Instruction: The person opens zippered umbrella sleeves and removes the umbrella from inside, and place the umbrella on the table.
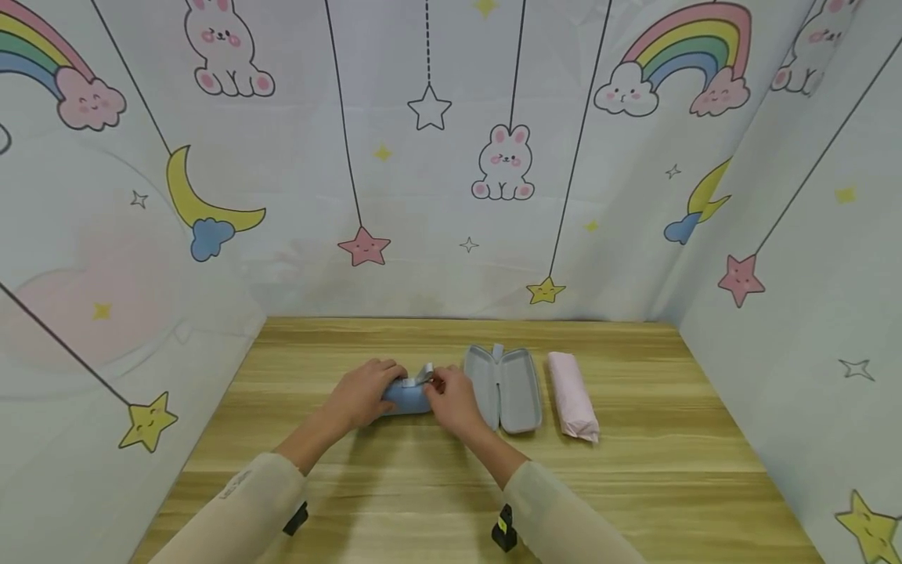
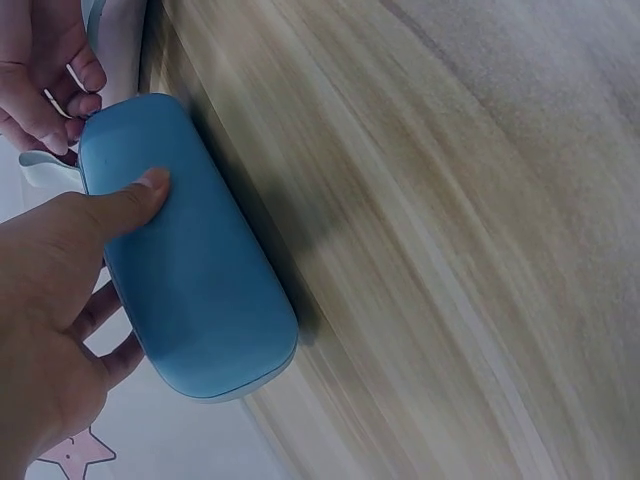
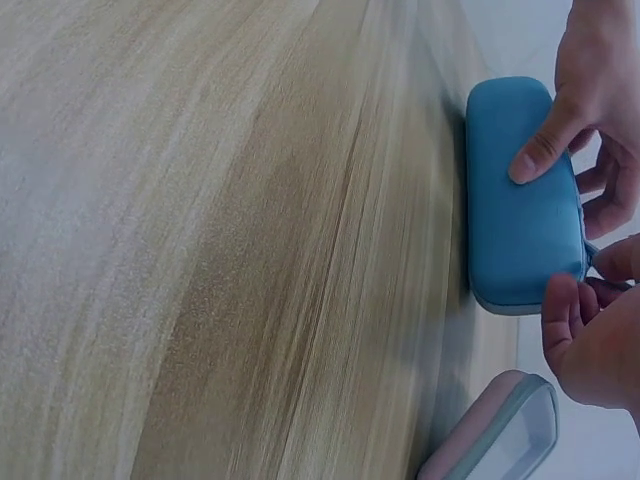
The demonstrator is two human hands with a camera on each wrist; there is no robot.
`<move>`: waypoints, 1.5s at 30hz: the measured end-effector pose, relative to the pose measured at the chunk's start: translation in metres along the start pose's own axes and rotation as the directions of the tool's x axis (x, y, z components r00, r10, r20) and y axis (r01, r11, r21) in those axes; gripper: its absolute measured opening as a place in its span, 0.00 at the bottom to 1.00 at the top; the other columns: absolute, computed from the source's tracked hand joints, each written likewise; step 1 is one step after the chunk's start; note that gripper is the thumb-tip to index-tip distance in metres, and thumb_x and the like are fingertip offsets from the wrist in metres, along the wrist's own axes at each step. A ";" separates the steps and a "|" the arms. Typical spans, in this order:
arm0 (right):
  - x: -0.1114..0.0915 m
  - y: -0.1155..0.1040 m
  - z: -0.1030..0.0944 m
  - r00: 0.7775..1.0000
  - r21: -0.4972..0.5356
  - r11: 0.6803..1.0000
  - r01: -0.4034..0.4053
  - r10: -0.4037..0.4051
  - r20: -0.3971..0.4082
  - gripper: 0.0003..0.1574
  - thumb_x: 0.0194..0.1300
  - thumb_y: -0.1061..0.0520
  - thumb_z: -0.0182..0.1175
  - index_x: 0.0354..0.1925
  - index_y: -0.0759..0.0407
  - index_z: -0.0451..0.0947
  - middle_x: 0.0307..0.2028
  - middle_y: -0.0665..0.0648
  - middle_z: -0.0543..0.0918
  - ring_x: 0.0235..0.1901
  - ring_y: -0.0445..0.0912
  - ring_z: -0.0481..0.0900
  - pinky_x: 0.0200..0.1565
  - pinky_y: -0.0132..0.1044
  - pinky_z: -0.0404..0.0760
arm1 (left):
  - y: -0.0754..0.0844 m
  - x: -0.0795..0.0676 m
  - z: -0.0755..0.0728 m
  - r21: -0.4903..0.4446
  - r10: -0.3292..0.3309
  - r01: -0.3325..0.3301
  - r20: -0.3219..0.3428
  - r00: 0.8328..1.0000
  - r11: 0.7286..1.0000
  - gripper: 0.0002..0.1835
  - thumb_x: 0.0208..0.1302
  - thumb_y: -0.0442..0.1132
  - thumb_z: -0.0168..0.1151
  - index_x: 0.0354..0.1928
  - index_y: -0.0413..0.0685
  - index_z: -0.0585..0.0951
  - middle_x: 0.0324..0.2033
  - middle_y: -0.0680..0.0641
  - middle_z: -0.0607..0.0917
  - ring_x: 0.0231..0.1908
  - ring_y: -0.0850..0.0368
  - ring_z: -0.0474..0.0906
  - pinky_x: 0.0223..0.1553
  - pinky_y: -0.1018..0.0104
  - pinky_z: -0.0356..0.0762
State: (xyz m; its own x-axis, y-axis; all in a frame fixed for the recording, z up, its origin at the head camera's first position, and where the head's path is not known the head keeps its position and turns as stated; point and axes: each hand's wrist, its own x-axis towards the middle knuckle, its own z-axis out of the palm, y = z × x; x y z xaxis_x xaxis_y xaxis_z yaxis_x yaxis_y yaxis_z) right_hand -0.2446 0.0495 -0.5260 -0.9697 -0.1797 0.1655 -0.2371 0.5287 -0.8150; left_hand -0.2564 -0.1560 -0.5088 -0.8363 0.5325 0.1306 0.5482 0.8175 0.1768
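Note:
A blue zippered case [image 1: 407, 399] with rounded ends lies on the table, closed as far as its visible sides show. My left hand [image 1: 362, 392] grips its left part, the thumb lying across the blue face [image 2: 200, 270] and the fingers behind it. At the case's right end, my right hand [image 1: 454, 398] pinches what looks like the zipper pull at the edge; the fingertips mostly hide it. A light grey strap [image 2: 50, 168] sticks out from the seam beside those fingers. Just right of this hand, a second case [image 1: 519, 392] lies spread open, its grey inside showing.
A pink wrapped packet [image 1: 572, 395] lies to the right of the spread case. Behind the wooden table [image 1: 634, 486] hangs a white printed curtain [image 1: 296, 157], with further curtain at both sides.

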 end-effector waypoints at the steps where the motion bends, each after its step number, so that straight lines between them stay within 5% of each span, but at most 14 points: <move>1: 0.000 0.000 0.000 1.000 -0.011 1.000 0.006 -0.006 0.006 0.06 0.69 0.59 0.61 0.42 0.59 0.82 0.34 0.51 0.75 0.33 0.42 0.74 0.33 0.33 0.77 | 0.000 0.000 0.000 0.001 0.008 -0.008 -0.004 1.000 1.000 0.29 0.51 0.45 0.79 0.56 0.55 0.79 0.54 0.53 0.81 0.53 0.51 0.76 0.51 0.53 0.78; 11: 0.003 -0.001 -0.004 0.993 -0.137 0.985 0.107 -0.099 0.067 0.05 0.71 0.57 0.60 0.35 0.55 0.78 0.28 0.52 0.71 0.27 0.43 0.68 0.28 0.34 0.69 | 0.002 0.003 0.003 0.017 0.048 -0.048 -0.009 0.999 0.999 0.29 0.50 0.44 0.80 0.55 0.55 0.78 0.52 0.52 0.81 0.50 0.51 0.76 0.49 0.53 0.78; 29: 0.004 -0.003 0.000 0.995 -0.057 0.994 0.092 -0.093 -0.030 0.02 0.68 0.62 0.60 0.37 0.58 0.80 0.30 0.49 0.78 0.28 0.40 0.75 0.29 0.31 0.76 | 0.007 0.002 0.001 0.037 0.005 -0.005 -0.005 1.000 0.999 0.28 0.50 0.43 0.80 0.53 0.55 0.78 0.51 0.51 0.81 0.50 0.50 0.76 0.49 0.52 0.77; 45: 0.006 -0.003 0.002 0.994 -0.101 0.991 0.089 -0.095 -0.049 0.07 0.66 0.63 0.62 0.31 0.53 0.78 0.27 0.47 0.78 0.27 0.39 0.75 0.28 0.30 0.76 | 0.006 0.000 -0.002 0.038 0.006 -0.007 0.027 1.000 0.999 0.27 0.53 0.44 0.78 0.54 0.54 0.77 0.51 0.51 0.80 0.50 0.50 0.76 0.48 0.53 0.78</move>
State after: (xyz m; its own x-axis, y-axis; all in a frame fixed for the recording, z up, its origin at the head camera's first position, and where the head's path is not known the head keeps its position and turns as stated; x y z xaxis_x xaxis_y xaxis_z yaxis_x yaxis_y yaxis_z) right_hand -0.2497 0.0449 -0.5236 -0.9447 -0.1881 0.2687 -0.3274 0.5919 -0.7365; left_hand -0.2536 -0.1516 -0.5059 -0.8328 0.5435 0.1049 0.5534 0.8213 0.1386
